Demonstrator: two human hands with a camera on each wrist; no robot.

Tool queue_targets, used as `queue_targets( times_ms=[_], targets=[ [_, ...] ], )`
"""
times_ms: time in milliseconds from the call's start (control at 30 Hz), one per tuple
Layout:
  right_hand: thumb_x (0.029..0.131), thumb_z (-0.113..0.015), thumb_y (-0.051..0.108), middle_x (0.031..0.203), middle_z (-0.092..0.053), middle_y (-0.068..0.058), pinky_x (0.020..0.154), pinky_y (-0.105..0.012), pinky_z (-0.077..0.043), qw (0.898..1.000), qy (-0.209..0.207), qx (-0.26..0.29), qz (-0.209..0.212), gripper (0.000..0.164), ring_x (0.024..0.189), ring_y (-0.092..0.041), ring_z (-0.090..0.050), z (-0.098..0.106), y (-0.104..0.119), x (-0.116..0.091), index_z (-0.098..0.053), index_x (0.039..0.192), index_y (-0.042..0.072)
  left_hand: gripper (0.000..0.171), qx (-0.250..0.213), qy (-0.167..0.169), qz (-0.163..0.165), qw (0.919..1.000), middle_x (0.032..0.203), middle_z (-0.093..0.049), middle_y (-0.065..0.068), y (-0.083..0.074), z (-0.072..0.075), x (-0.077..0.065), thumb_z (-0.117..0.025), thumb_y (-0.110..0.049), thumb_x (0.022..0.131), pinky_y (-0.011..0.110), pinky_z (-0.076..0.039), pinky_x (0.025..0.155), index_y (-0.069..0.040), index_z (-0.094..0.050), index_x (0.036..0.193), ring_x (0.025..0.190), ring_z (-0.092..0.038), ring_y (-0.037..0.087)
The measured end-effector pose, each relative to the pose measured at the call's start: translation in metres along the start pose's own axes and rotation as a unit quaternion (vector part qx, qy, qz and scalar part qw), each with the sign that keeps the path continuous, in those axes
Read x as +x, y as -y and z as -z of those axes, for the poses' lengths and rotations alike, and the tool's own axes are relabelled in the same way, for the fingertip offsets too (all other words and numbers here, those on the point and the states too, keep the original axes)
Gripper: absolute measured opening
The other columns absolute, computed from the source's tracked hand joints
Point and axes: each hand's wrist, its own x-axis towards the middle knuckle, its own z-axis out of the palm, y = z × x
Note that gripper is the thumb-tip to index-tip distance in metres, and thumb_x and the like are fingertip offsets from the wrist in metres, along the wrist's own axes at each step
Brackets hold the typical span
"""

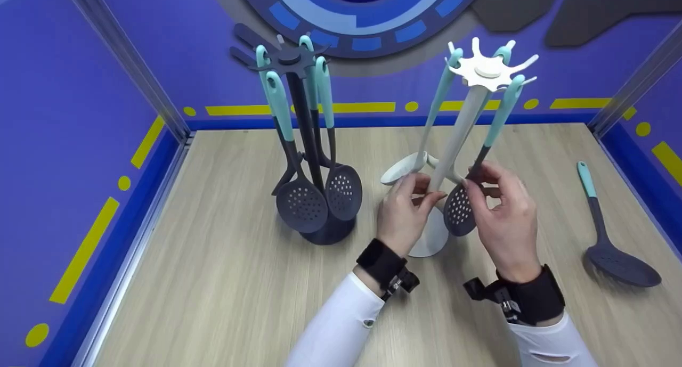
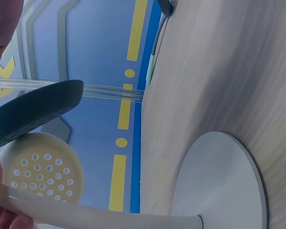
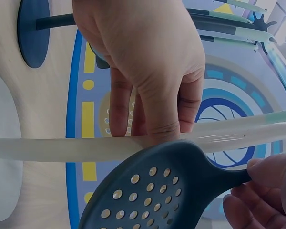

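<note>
My left hand (image 1: 402,212) grips the lower pole (image 1: 462,124) of a white utensil stand, above its round base (image 1: 426,245). On the stand's right side hangs a dark skimmer (image 1: 458,210) with a turquoise handle (image 1: 503,111). My right hand (image 1: 506,220) pinches the skimmer's neck (image 3: 236,177), just above its perforated head. A pale utensil (image 1: 404,168) with a turquoise handle hangs on the left of the pole. Behind the pole hangs a pale perforated skimmer (image 2: 43,167), mostly hidden in the head view.
Left of the white stand, a black stand (image 1: 333,234) carries several dark utensils with turquoise handles. A dark slotted spoon (image 1: 620,263) lies on the table (image 1: 224,282) at the right. Blue printed panels (image 1: 176,52) enclose the back and sides.
</note>
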Motion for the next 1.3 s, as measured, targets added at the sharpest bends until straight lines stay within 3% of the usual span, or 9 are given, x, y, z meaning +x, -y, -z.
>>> queue_targets(
  times_ms=[600,1300],
  targets=[
    [0.088,-0.068,0.017,0.099,-0.068,0.001,0.073,-0.015,-0.048,1.0,0.006,0.013,0.009,0.027,0.087,-0.012,-0.061,0.0023,0.0001,0.0009,-0.066,0.114,0.015,0.027,0.013,-0.007,0.0,0.9999,0.099,-0.06,-0.009,-0.0004,0.0002,0.0002,-0.071,-0.031,0.084,0.004,-0.048,0.072,-0.02,-0.058,0.104,0.088,-0.06,-0.006],
    [0.09,-0.066,0.022,0.1,-0.068,0.001,0.075,-0.011,-0.046,1.0,0.017,0.0,0.008,0.027,0.088,-0.008,-0.06,0.0059,0.0009,0.0007,-0.065,0.115,0.012,0.027,0.011,-0.009,-0.007,0.9999,0.098,-0.06,-0.009,0.0002,-0.0007,0.0001,-0.068,-0.036,0.085,0.007,-0.05,0.071,-0.02,-0.059,0.104,0.087,-0.06,-0.006]
  ],
)
